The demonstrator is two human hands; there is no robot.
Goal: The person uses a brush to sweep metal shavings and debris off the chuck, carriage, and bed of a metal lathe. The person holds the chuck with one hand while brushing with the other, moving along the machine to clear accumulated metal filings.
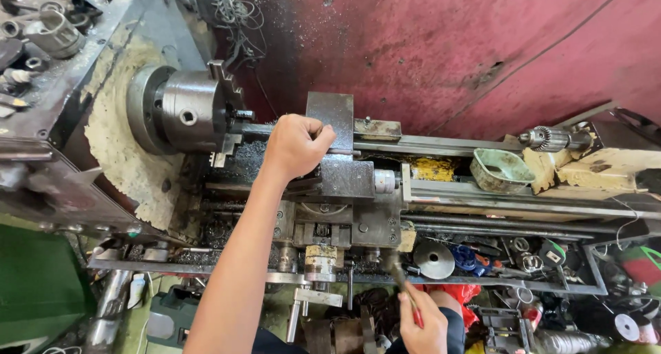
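Head view looks down on one metal lathe [358,189] running left to right across the scene, in front of a red wall [447,44]. Two hands are in shot, both the person's own. Left hand [297,145] is a closed fist on top of the tool post area, fingers curled tight around one thin metal rod [342,152]; its long axis lies left-right along the bed, with the free end poking out to the right. Right hand [421,321] is down at the near edge, fingers wrapped around one handle [401,280] that slants up and to the left, toward the carriage. Can't tell what's at the handle's far tip.

Other counts: one chuck [186,110] at far left, axis pointing right along the bed, one drill chuck [551,138] at far right pointing left, and one greenish bowl [501,169] just left of it. Tray [592,285] at near right holds loose bits, too jumbled to count.
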